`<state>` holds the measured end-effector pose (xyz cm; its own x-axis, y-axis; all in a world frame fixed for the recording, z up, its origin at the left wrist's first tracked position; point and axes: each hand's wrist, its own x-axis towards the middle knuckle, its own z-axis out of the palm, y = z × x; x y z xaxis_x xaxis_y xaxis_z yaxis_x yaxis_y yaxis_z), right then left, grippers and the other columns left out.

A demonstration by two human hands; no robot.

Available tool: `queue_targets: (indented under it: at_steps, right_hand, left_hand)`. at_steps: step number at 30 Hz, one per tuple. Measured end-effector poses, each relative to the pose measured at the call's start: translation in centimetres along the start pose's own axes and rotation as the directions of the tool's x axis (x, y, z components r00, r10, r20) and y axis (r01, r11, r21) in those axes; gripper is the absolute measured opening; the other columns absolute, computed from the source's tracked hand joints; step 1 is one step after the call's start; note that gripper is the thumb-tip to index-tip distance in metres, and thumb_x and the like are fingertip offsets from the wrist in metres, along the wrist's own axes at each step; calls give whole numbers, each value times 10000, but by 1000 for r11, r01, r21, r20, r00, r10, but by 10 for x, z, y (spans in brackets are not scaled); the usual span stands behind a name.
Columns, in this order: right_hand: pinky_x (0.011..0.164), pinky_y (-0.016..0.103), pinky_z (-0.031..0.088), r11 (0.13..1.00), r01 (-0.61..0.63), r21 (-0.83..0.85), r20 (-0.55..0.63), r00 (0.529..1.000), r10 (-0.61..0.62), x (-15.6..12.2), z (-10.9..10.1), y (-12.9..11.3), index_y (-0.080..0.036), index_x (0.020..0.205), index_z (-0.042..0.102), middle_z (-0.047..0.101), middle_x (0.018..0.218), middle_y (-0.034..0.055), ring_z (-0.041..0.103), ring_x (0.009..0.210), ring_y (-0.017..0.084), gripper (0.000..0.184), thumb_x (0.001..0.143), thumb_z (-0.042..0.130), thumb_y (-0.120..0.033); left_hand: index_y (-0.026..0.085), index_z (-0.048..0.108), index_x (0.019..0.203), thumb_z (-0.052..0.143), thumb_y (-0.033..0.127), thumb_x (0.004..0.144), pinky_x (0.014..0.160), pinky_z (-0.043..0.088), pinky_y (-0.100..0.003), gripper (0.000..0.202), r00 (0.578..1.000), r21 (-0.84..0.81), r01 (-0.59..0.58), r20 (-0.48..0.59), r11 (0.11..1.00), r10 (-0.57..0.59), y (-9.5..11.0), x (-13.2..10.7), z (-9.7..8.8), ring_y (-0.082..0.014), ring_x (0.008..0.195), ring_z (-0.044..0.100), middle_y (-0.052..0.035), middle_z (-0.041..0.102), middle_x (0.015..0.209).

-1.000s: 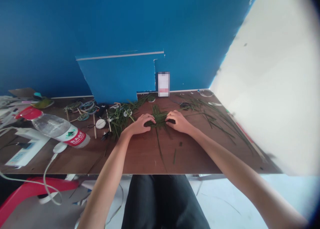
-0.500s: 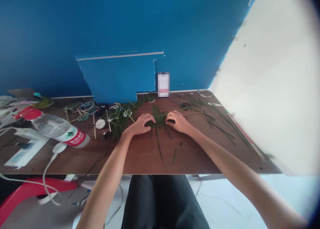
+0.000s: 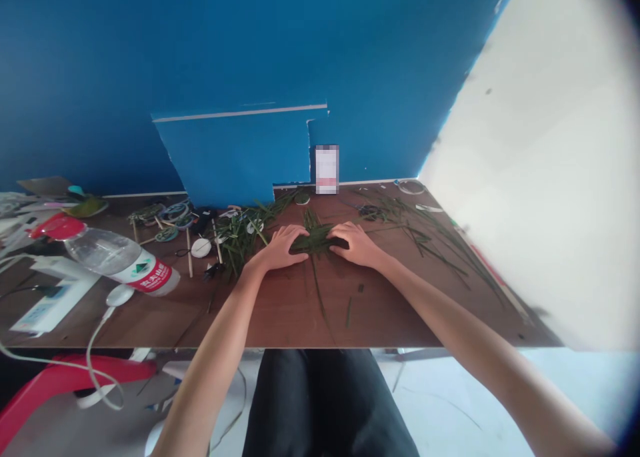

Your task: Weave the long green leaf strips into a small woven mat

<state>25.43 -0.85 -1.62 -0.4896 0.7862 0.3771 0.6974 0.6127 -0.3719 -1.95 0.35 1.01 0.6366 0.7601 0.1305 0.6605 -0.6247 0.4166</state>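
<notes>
A dark green piece of woven leaf strips point(image 3: 317, 239) lies flat on the table between my hands, with strip ends fanning out at its far side and one long strip trailing toward me. My left hand point(image 3: 286, 246) grips its left edge, fingertips on the far corner and thumb at the near one. On the opposite edge, my right hand point(image 3: 354, 244) holds the piece the same way, fingers curved over the top and thumb below. Two short leaf scraps point(image 3: 349, 312) rest nearer to me.
Loose leaf strips point(image 3: 240, 240) are heaped left of my hands, and more strips point(image 3: 430, 237) spread to the right. Further left are a red-capped water bottle point(image 3: 120, 257), a white power strip point(image 3: 53, 304) and a white round charger point(image 3: 120, 295). A phone-like card point(image 3: 327, 170) leans on the blue wall.
Both thumbs have shifted slightly along the near edge of the weave, and my right fingers have moved a little left over it. The rest stays in place.
</notes>
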Motion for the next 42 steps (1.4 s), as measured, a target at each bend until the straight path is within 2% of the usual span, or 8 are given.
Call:
queue_targets:
  at_steps: [4, 9, 14, 23, 27, 31, 35, 42]
  right_hand:
    - [929, 427, 388, 1000, 14, -11, -6, 1000, -14, 0, 0, 1, -232, 1075, 662, 651, 1162, 74, 518, 1120, 263, 215, 888, 628, -334]
    - [963, 447, 378, 999, 21, -26, 12, 1000, -21, 1, 0, 1, -229, 1089, 676, 638, 1169, 88, 508, 1127, 270, 226, 911, 596, -343]
    - [951, 440, 386, 999, 22, -47, 24, 999, -21, 1, -2, -1, -227, 1096, 680, 635, 1160, 90, 508, 1121, 271, 241, 920, 581, -359]
    - [943, 436, 394, 998, 26, -61, 21, 999, -25, 2, -2, -2, -225, 1094, 683, 643, 1143, 89, 512, 1115, 276, 242, 917, 588, -360]
    - [950, 435, 392, 998, 27, -51, 18, 1000, -26, 2, -1, -1, -226, 1093, 686, 643, 1130, 89, 512, 1104, 268, 242, 917, 585, -358]
    - [956, 440, 389, 999, 17, -41, 17, 1000, -17, 2, 0, -1, -232, 1091, 687, 642, 1139, 88, 512, 1109, 269, 238, 910, 591, -352]
    - [951, 438, 393, 999, 20, -44, 15, 1000, -19, 2, -1, -2, -227, 1086, 685, 643, 1143, 89, 513, 1109, 270, 230, 906, 596, -340]
    - [935, 426, 398, 999, 19, -50, 15, 1000, -18, 2, -2, -4, -219, 1083, 679, 648, 1135, 85, 516, 1100, 266, 227, 899, 604, -328]
  left_hand:
    - [307, 484, 1280, 580, 347, 860, 1147, 232, -531, 432, 999, -2, -10, -36, 1000, 10, -3, -2, -1, -283, 1336, 391, -56, 467, 1409]
    - [306, 472, 1298, 601, 270, 797, 1130, 248, -545, 519, 1000, 19, 9, -6, 1000, -9, -4, -1, 1, -302, 1340, 363, -55, 466, 1414]
    - [284, 468, 1289, 618, 347, 806, 1108, 283, -528, 509, 999, 73, 5, -32, 997, -3, -4, 1, 3, -308, 1334, 368, -65, 477, 1404]
    - [253, 403, 1342, 649, 456, 797, 1090, 318, -509, 631, 994, 110, 43, -102, 993, -32, -2, 2, 5, -326, 1336, 383, -94, 459, 1425]
    - [234, 367, 1386, 640, 498, 806, 1110, 300, -509, 693, 994, 98, 64, -95, 993, -54, -3, 3, 7, -328, 1362, 372, -114, 452, 1436]
    - [239, 416, 1373, 585, 525, 853, 1120, 294, -502, 617, 997, 123, 50, -71, 991, -41, -4, 5, 9, -319, 1379, 361, -102, 445, 1463]
    - [256, 404, 1409, 504, 540, 909, 1129, 288, -483, 584, 995, 136, 39, -94, 990, -26, -4, 7, 10, -297, 1393, 351, -83, 442, 1484]
    - [271, 377, 1448, 512, 576, 900, 1134, 289, -468, 642, 997, 134, 13, -74, 991, -3, -7, 12, 8, -287, 1390, 371, -83, 470, 1466]
